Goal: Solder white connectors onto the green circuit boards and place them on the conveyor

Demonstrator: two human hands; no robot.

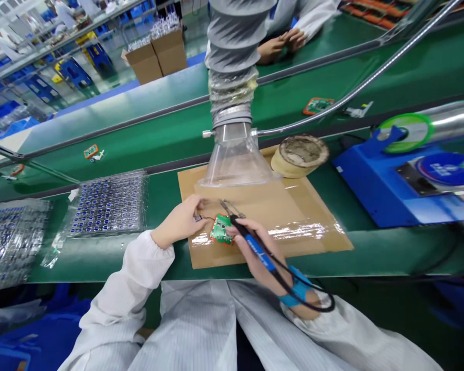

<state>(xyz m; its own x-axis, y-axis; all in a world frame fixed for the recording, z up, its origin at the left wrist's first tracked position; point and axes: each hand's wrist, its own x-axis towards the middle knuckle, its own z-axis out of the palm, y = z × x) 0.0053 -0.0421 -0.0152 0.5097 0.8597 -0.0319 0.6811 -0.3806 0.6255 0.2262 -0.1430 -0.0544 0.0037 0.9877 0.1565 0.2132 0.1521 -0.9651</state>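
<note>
A green circuit board (pixel 221 230) with an orange edge lies on a cardboard sheet (pixel 313 232). My left hand (pixel 181 219) is at the board's left, its fingers pinching a small dark part (pixel 198 218) with a thin wire that runs toward the board. In my right hand (pixel 257 250) is a soldering iron (pixel 260 252) with a blue and black handle, gripped like a pen. The metal tip of the iron points up and left, just above the board. A blue band (pixel 296 286) circles my right wrist.
A clear fume hood (pixel 237 159) hangs over the cardboard. Behind it stands a round yellowish pot (pixel 299 154). Trays of small parts (pixel 108 203) sit left; a blue machine with a solder reel (pixel 406 134) stands right. Another person's hands (pixel 282 44) rest across the conveyor (pixel 158 136).
</note>
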